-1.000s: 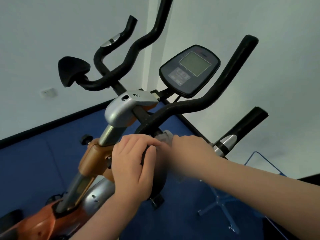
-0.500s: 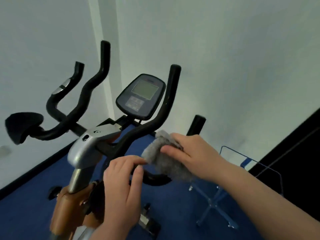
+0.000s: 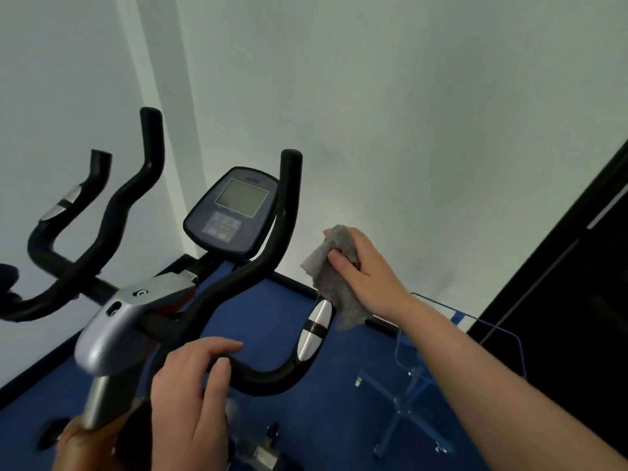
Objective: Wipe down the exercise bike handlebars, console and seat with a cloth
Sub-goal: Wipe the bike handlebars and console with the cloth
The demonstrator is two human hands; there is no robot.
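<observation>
We are in the handlebar step. Our right hand pinches the crumpled grey fleecy cloth between thumb and curled fingers, wrapped over the upper end of the inner right grip of the black foam-covered handlebars, just above that grip's silver pulse-sensor plate. The grip end itself is hidden under the cloth, so we take it to be touching rather than see it. Our left hand rests on the low curve of the same bar, fingers loosely bent over the tube, thumb alongside, steadying the bike.

The dark oval console with its grey screen stands between the two tall uprights, near the cloth but apart from it. The seat is out of view.

Next, we judge, the cloth should be squeezed round the grip and drawn along it over the sensor plate, then carried to the tall upright and the console face, with light pressure on the screen.
</observation>
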